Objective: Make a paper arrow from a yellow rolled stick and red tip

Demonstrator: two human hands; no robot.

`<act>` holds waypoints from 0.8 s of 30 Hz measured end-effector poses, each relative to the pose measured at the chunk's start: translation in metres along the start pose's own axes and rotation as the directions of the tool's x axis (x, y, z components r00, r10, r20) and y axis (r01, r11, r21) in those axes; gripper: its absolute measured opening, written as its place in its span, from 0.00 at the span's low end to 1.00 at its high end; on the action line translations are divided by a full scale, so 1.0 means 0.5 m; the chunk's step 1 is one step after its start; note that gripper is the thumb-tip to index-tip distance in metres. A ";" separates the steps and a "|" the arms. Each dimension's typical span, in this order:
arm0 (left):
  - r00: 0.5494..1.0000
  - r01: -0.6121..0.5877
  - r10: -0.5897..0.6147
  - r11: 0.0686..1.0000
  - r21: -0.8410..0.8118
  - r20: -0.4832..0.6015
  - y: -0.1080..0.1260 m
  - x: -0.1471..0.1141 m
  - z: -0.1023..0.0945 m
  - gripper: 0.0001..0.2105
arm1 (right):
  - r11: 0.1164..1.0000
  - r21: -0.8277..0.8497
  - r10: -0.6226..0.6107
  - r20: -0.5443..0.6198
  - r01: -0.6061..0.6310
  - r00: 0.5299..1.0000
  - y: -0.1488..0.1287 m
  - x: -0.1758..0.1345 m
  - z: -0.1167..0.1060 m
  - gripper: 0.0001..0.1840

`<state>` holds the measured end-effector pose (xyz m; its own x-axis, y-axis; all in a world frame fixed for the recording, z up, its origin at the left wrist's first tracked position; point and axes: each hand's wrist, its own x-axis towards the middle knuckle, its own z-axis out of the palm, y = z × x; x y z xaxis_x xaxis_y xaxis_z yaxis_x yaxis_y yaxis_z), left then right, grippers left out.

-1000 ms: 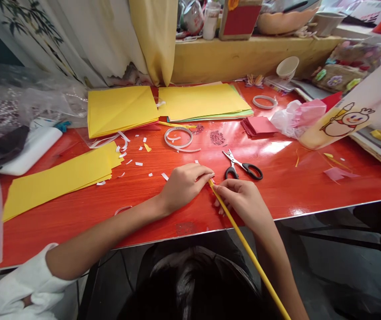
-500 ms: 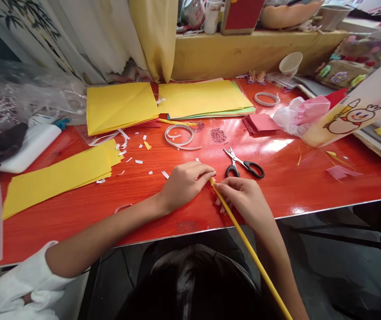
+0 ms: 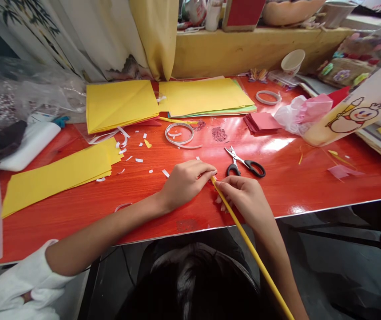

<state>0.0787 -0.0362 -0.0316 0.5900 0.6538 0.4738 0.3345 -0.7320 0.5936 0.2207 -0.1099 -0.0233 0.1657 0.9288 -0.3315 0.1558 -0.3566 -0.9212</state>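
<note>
A long, thin yellow stick point(image 3: 253, 252) slants from the lower right edge up to my fingertips over the table. Just below its upper end, my right hand point(image 3: 244, 198) grips it between thumb and index finger, the other fingers curled beneath. My left hand point(image 3: 185, 183) is closed in a pinch at the very tip of the stick. A small pinkish bit shows between the two hands, mostly hidden by the fingers. Black-handled scissors point(image 3: 240, 161) lie slightly spread just beyond my right hand.
Yellow paper strips point(image 3: 60, 175) lie at left, with yellow sheet stacks point(image 3: 120, 106) behind. White scraps point(image 3: 139, 160) and a roll of tape point(image 3: 179, 134) are scattered mid-table. Dark red paper squares point(image 3: 262, 122), a crumpled plastic bag point(image 3: 297, 115) and a tall printed cup point(image 3: 350, 113) stand right.
The view has shifted very slightly. Both hands keep the same hold at the stick's end, with no clear movement.
</note>
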 end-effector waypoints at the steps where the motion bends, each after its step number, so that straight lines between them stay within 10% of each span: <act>1: 1.000 0.013 -0.013 1.000 -0.015 -0.001 0.000 0.001 -0.001 0.07 | 1.000 0.003 -0.002 0.002 0.002 1.000 0.001 0.001 0.000 0.13; 19: 0.993 0.113 -0.117 0.972 -0.208 -0.003 0.010 0.005 -0.009 0.07 | 0.980 0.199 -0.012 0.036 0.005 0.999 0.005 0.008 -0.002 0.17; 24: 0.933 0.332 -0.358 0.819 -0.468 0.034 -0.001 0.013 -0.008 0.13 | 0.963 0.256 -0.083 -0.014 0.084 0.996 0.011 0.007 -0.005 0.14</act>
<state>0.0792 -0.0311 -0.0260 0.4561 0.8655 0.2071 0.1256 -0.2930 0.9478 0.2246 -0.1089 -0.0288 0.1662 0.9535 -0.2512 -0.0856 -0.2399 -0.9670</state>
